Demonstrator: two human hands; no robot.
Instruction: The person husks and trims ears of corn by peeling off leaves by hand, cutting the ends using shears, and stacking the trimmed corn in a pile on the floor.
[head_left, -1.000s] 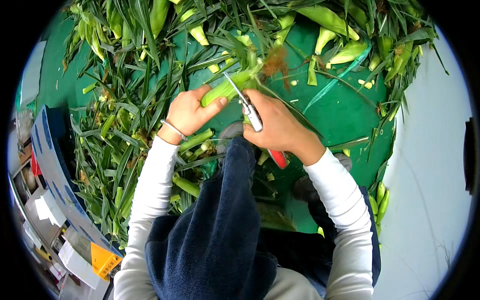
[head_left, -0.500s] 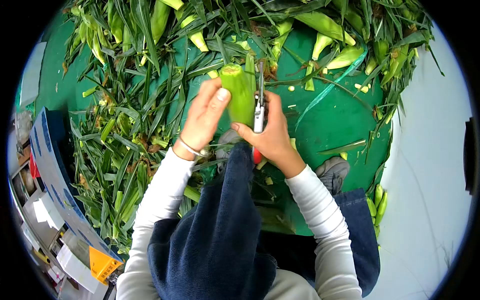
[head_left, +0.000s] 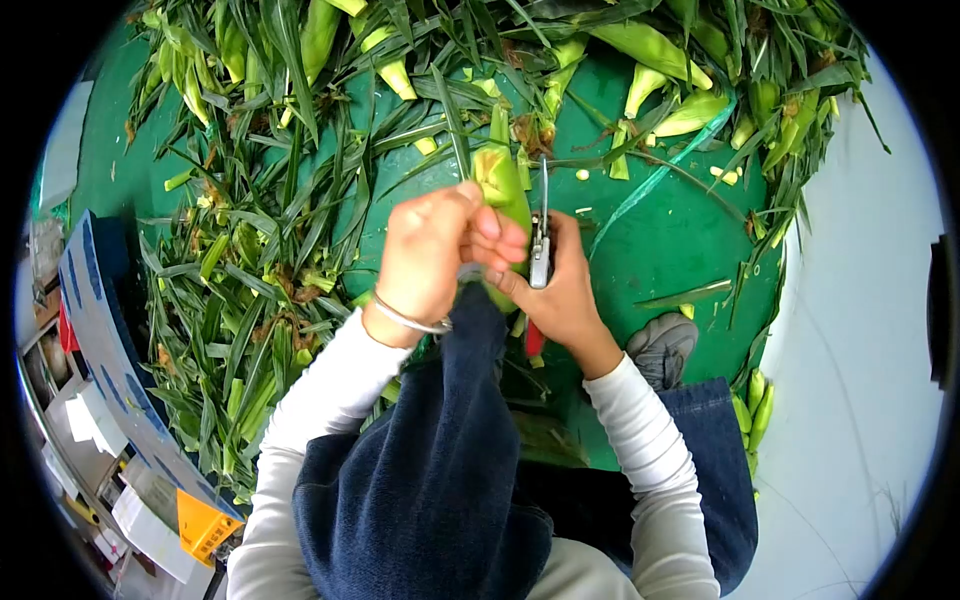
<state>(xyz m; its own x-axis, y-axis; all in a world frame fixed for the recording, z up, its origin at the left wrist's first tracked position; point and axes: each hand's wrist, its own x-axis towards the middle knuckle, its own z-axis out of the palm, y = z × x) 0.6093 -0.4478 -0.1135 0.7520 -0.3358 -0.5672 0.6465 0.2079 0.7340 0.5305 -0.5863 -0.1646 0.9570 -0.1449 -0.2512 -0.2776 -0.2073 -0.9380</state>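
Shifted since the earlier frame: left hand (head_left: 430,245), now over the corn ear (head_left: 512,195), fingers curled, grip unclear. Right hand (head_left: 562,300), at the ear's near right, holds shears (head_left: 540,255). Step appears to be husk trimming; next move calls for fingers clear.

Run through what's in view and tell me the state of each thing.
Left hand, fingers curled, blurred, hold unclear
Right hand, closed around shears
Shears, blades pointing away; open or shut unclear
Ear of corn, in green husk, pale patch showing
Bracelet, worn
Loose leaves, strewn over green floor
Grey shoe, on the floor
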